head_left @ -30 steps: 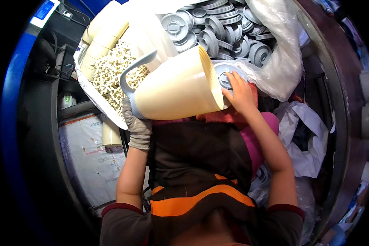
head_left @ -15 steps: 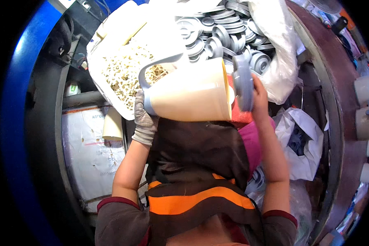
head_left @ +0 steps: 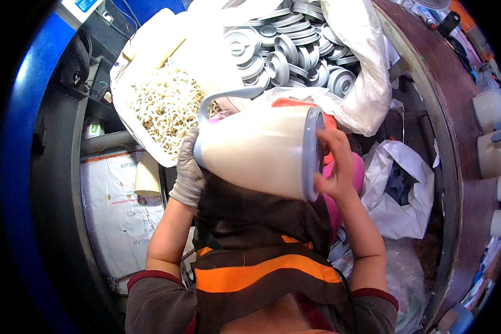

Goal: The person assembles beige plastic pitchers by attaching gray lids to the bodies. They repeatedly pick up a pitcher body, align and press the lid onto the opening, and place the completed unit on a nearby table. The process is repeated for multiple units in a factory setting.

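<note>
A cream plastic jug (head_left: 250,147) lies sideways in front of me, above my lap. Its grey handle (head_left: 228,96) arches along the far side. My left hand (head_left: 188,177), in a pale glove, is closed round the grey left end of the jug. At the right end a grey round cap (head_left: 312,153) sits on the wide opening. My bare right hand (head_left: 339,167) grips the cap's outer face with curled fingers, the thumb at its near edge. The palm side of this hand is partly hidden and a little blurred.
Beyond the jug, a white bag of small cream pieces (head_left: 167,106) stands beside a clear bag of grey round caps (head_left: 286,53). A white bag with dark parts (head_left: 398,186) is at the right. A brown bench (head_left: 428,94) with cream jugs (head_left: 490,108) runs along the right edge.
The grey cap, held apart from the jug's mouth before, now sits against it. My right hand has shifted from the cap's edge onto its face. The jug's right end has dropped nearer to me.
</note>
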Demonstrator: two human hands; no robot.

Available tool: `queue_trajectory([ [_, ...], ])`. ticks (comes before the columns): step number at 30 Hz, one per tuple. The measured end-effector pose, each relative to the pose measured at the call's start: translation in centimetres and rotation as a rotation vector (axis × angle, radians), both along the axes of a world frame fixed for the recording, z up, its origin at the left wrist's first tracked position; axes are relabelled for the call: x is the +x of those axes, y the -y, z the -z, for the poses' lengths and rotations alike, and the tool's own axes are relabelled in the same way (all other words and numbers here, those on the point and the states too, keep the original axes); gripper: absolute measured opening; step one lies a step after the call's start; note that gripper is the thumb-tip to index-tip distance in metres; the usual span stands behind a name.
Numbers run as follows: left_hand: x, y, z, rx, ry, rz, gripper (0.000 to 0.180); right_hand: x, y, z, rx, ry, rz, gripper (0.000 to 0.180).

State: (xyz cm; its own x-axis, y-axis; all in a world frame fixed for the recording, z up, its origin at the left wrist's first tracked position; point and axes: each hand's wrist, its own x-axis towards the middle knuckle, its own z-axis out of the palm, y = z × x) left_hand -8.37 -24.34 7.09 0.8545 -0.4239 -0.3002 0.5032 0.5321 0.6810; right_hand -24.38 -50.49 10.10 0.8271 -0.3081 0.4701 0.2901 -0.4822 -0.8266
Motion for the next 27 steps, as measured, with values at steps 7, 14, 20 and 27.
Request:
queue_trajectory([
  [7, -1.2, 1.0, -8.9, 0.536, 1.277, 0.056, 0.065, -0.1, -1.8, 3.1, 1.296, -0.620, -0.063, 0.053],
  [14, -0.7, 0.6, -2.9, 0.132, 0.258, 0.026, 0.047, -4.1, -0.5, 0.6, 0.399, -0.192, -0.059, 0.068],
  [20, -0.2, 1.0, -2.7, 0.129, 0.121, 0.124, 0.042, -5.6, -0.5, 0.4, 0.084, -0.155, -0.087, 0.075],
  [27, -3.5, 0.5, -8.0, 0.196, 0.549, 0.151, 0.054, -4.8, -2.3, 7.0, 0.385, -0.297, 0.051, 0.026],
])
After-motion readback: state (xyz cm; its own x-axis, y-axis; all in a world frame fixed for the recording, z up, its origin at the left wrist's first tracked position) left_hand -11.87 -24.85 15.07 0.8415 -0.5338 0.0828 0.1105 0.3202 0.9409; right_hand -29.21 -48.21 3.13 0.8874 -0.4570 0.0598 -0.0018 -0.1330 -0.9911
